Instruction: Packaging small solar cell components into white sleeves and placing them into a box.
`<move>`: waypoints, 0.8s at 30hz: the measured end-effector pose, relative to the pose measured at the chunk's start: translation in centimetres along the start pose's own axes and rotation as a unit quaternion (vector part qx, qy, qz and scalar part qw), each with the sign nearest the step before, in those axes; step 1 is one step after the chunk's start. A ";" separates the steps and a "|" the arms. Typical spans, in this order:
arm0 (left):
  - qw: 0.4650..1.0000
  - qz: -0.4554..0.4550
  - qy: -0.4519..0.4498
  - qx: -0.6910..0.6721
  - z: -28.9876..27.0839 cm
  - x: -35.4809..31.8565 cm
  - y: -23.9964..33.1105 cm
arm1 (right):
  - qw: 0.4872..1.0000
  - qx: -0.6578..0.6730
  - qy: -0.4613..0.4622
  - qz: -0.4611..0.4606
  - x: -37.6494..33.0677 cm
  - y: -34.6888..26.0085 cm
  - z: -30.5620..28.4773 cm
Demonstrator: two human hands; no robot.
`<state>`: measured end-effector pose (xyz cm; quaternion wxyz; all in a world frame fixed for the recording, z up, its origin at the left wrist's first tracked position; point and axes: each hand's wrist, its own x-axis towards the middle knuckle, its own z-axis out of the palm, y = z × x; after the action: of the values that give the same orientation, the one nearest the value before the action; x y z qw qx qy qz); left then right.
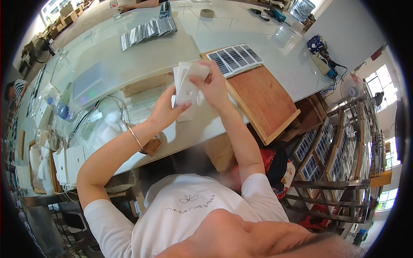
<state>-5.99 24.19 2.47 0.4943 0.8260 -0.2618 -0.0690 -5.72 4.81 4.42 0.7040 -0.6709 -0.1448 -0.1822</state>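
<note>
Above the table's near edge I hold several thin white sheets (186, 88), slightly fanned, with a small round hole showing in the front one. My left hand (167, 107) grips their lower left side, thumb across the front. At their upper right, my right hand (211, 84) pinches them between thumb and fingers. Just right of that hand, small solar panels (234, 59) with dark cells and white borders lie in a row at the top of a reddish-brown wooden board (264, 101) with a pale wood edge.
A fanned row of silvery strips (148, 32) lies at the back, near a roll of tape (207, 13). To the left are a plastic bottle (60, 108), cables and white wrapping (105, 129). A metal rack (340, 146) holding trays of panels stands at the right.
</note>
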 end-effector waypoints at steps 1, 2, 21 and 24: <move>1.000 -0.001 -0.001 0.000 -0.1 0.3 0.1 | 1.000 0.000 0.001 0.001 0.4 0.3 -0.1; 0.996 -0.031 0.015 -0.081 -0.2 0.7 0.4 | 0.999 0.031 0.016 0.012 1.0 0.7 -0.2; 0.933 -0.127 -0.066 -0.330 -2.1 0.8 4.9 | 0.996 0.068 0.042 0.029 2.0 -2.8 1.3; 0.874 -0.152 -0.104 -0.449 -2.1 -0.4 5.6 | 0.993 0.081 0.083 0.004 2.3 -1.9 1.3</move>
<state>-7.60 23.93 8.22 0.7655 0.5329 -0.1240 -0.3387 -4.45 5.95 7.22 0.7666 -0.5947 -0.0976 -0.2219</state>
